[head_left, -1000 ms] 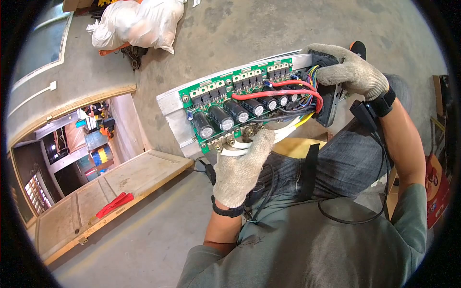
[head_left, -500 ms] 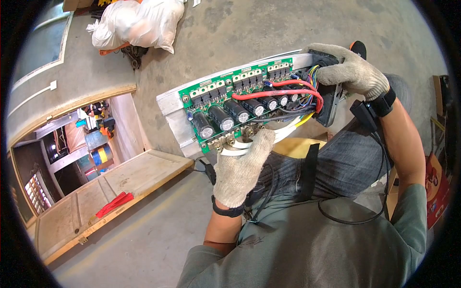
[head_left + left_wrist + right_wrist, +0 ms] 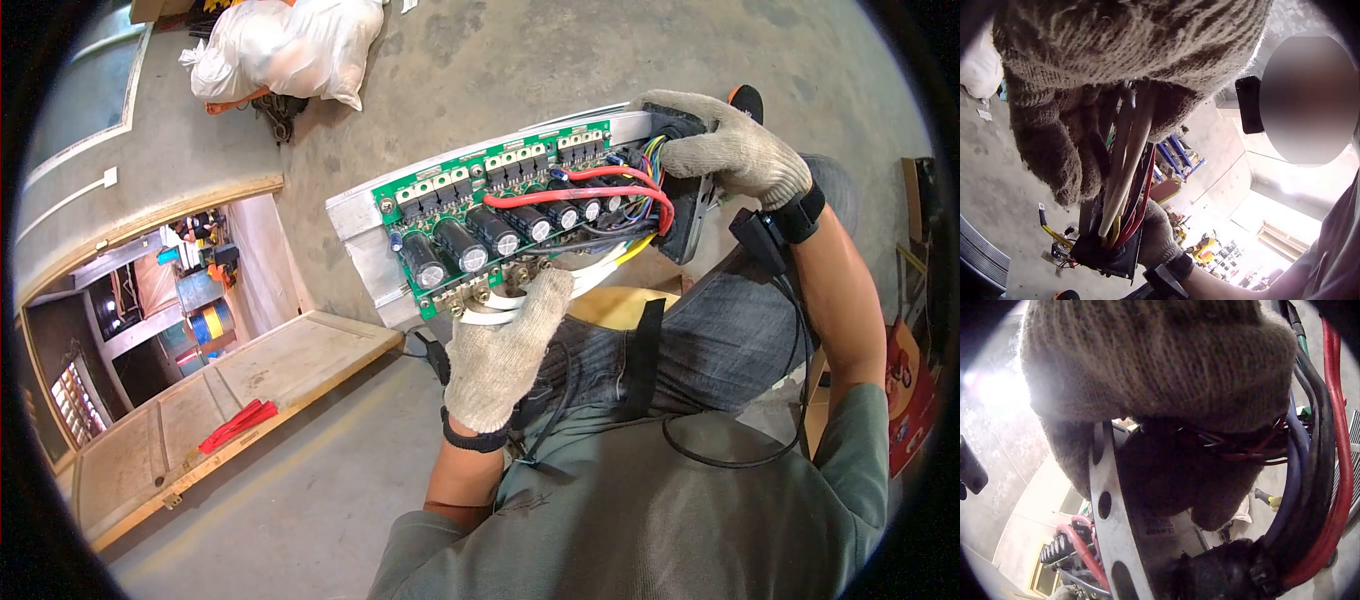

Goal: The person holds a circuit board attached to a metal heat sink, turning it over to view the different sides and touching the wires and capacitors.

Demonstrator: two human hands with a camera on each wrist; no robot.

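Observation:
A motor controller with a green circuit board (image 3: 425, 222), a row of black capacitors (image 3: 460, 246) and an aluminium heat sink (image 3: 352, 225) is held up over the lap, tilted. In a knit glove, my left hand (image 3: 500, 355) grips its lower edge, thumb beside the white cables (image 3: 487, 318). My right hand (image 3: 745, 150), also gloved, holds the right end by the black end plate (image 3: 683, 215). Red cables (image 3: 570, 194) loop from board to plate. In the right wrist view, that glove (image 3: 1160, 369) curls over the end by a perforated metal strip (image 3: 1114, 534); its inner fingers are in shadow.
A wooden door panel (image 3: 300, 360) with a red cloth (image 3: 238, 425) on it lies at the left. White sacks (image 3: 300, 50) rest on the concrete floor at the top. Black cables run from the right wrist strap (image 3: 797, 218) across the lap.

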